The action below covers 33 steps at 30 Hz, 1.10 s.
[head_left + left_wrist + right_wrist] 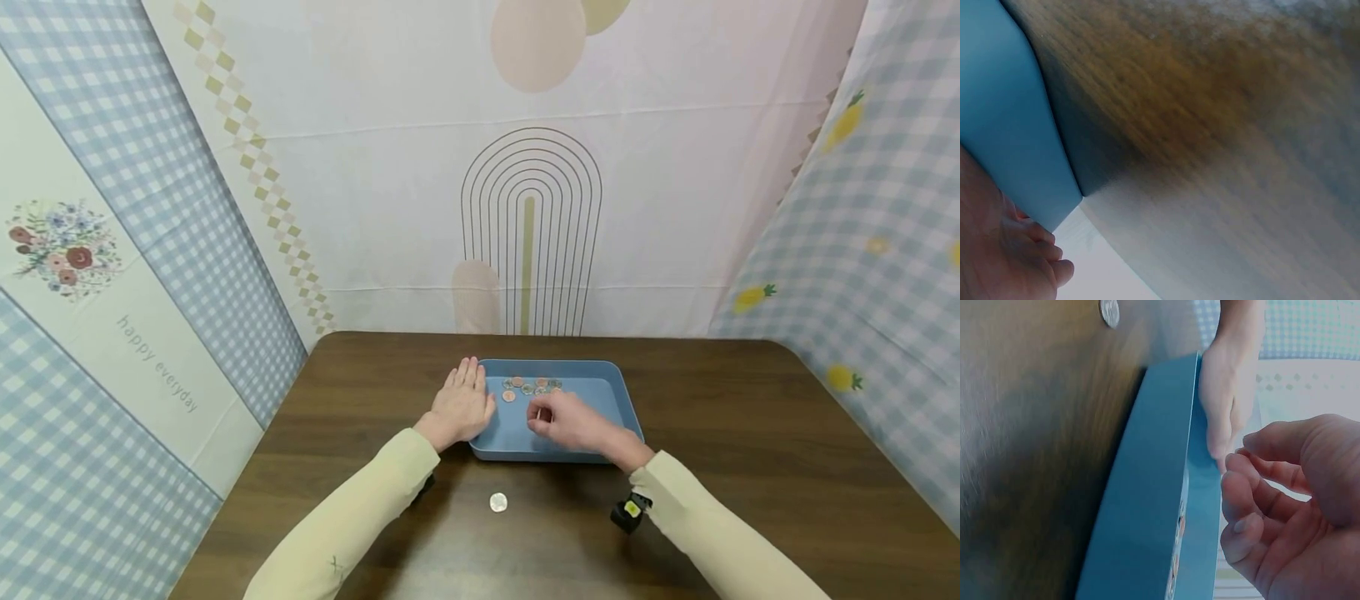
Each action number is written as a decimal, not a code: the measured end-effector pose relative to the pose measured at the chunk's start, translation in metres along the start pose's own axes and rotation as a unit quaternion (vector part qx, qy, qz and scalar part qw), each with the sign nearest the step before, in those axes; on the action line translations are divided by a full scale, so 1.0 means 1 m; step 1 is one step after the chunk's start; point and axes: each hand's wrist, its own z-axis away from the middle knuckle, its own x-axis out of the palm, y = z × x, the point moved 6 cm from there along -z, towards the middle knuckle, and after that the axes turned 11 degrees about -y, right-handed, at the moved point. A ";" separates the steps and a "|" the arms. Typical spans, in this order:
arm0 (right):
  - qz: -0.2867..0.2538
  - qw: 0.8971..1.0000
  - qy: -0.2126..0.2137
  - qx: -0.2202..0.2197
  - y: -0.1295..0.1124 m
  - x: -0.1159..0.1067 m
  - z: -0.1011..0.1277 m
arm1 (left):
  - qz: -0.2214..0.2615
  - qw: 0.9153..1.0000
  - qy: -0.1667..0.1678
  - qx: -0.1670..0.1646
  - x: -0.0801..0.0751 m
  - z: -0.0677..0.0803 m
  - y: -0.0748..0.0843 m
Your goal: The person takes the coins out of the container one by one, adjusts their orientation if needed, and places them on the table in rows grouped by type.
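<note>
Right now a shallow blue tray [611, 392] is sitting on the dark wooden counter [750, 433], toward its far middle, and a loose row of small coins [531, 386], some copper-coloured and some greyish, is lying inside it along the far wall. Over the tray's near half the right hand [573, 423] is hovering with its fingers [1244, 506] curled in toward the thumb; the head view hints at something small at the fingertips, but I cannot tell whether that grip is pinching a coin or is simply clenched on nothing, and the right wrist view is showing no coin between the fingers either. At the tray's left edge the left hand [462, 404] is lying flat with its fingers straight and together, a released grip, resting against the outer wall; the left wrist view is showing the fingertips [1054, 253] close beside the blue wall. Nearer the person, just in front of the tray and between the two pale yellow sleeves [360, 517], a single silver coin [498, 502] is lying on the counter by itself. Each wrist is wearing a small dark camera [628, 510]. Behind and beside the counter, patterned cloth walls [420, 192] are hanging, pale with arches at the back and blue checks at both sides.
</note>
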 end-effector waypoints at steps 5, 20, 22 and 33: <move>-0.004 1.000 0.007 0.025 0.016 -0.008 -0.006 | -0.004 1.000 0.004 0.002 0.000 -0.001 0.000; -0.015 0.995 0.026 0.098 0.057 -0.023 -0.029 | 0.002 1.000 -0.005 -0.002 0.001 -0.001 0.000; -0.020 0.994 0.024 0.107 0.061 -0.024 -0.033 | 0.004 1.000 -0.006 -0.002 0.001 -0.001 0.000; -0.020 0.989 0.028 0.142 0.078 -0.025 -0.043 | 0.000 1.000 -0.007 0.001 -0.001 0.000 0.000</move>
